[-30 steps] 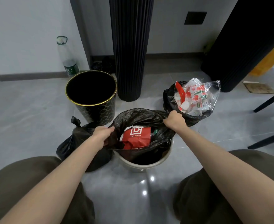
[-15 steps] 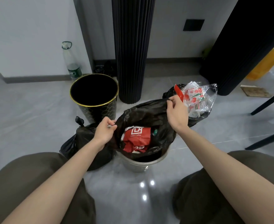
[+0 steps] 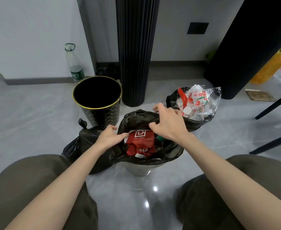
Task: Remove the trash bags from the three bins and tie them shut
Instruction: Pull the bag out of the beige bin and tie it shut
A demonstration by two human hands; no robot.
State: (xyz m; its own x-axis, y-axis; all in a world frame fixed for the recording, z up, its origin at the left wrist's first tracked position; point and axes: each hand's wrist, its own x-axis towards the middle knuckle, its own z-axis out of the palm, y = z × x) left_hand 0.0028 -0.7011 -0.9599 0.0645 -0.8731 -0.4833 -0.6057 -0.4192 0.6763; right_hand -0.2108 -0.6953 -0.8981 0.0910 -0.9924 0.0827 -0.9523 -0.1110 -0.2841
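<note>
A black trash bag (image 3: 141, 119) lines the pale middle bin (image 3: 140, 170) and holds a red coffee bag (image 3: 140, 141). My left hand (image 3: 109, 136) pinches the bag's left rim. Over the bag's far rim is my right hand (image 3: 168, 124), fingers spread and thumb touching the plastic. A tied black bag (image 3: 85, 145) lies on the floor to the left. Behind it stands an empty black bin with a gold rim (image 3: 77, 103). At the right, a third bag (image 3: 173, 100) sits open, stuffed with clear wrappers (image 3: 198, 102).
A plastic bottle (image 3: 74, 65) stands by the wall. Two black fluted columns (image 3: 134, 47) rise behind the bins. Dark chair legs (image 3: 272, 107) cross the floor at right, near a cardboard piece (image 3: 259, 95). My knees frame the bottom of the view.
My right hand lifted the bag's right rim, then moved left over the far rim and spread its fingers. The left hand stayed pinching the left rim.
</note>
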